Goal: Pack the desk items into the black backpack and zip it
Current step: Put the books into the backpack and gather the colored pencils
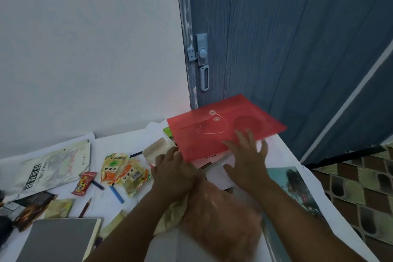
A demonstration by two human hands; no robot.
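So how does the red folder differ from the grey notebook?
The red folder is thin, see-through plastic with a string tie, lying tilted on a pile by the door; the grey notebook is thick, opaque and flat at the near edge. Both hands reach the folder; none touches the notebook. Both are rectangular.

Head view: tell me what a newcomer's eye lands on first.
The red folder, lying tilted on a stack at the desk's far edge by the blue door, stands out first. Both hands reach to it: the left hand at its near left corner, the right hand spread open at its near edge. Left of them lie bright snack packets and a blue pen.
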